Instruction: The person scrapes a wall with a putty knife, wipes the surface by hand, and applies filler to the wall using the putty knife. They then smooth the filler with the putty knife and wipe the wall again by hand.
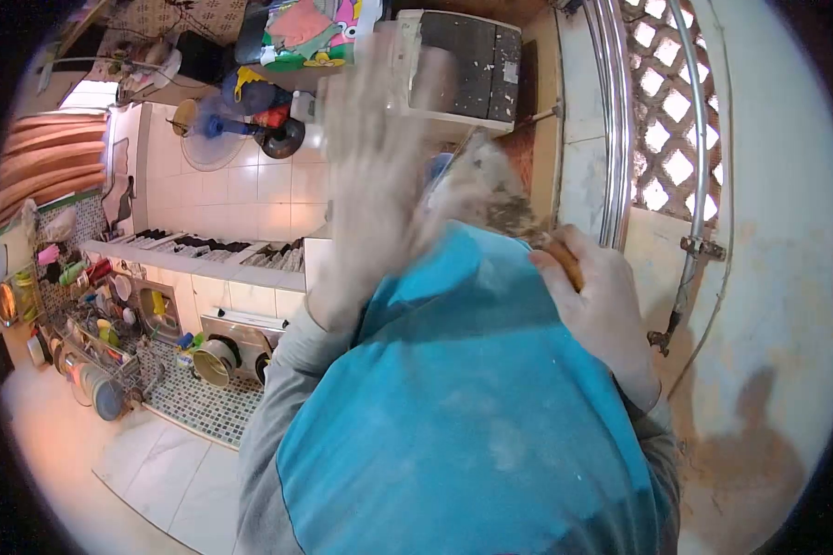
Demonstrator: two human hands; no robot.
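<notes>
My left hand point(375, 190) is raised in front of the teal cloth point(463, 398) over my chest. It is smeared by motion, with its fingers stretched out and nothing visible in them. At the cloth's upper right edge, my right hand point(597, 301) is closed around an orange-brown, handle-like piece point(565, 261). A blurred, greyish-brown rough patch point(507, 205) shows beside that piece, just above the cloth. Whether the two are one object I cannot tell. Pale dusty marks dot the teal cloth.
Rightward are a wall pipe point(692, 245) and a lattice window point(671, 111). A worn appliance point(463, 69) stands at the top. To the left are a pot point(215, 361) by the stove, a sink point(157, 305), a dish rack point(102, 365) and an orange curtain point(51, 171).
</notes>
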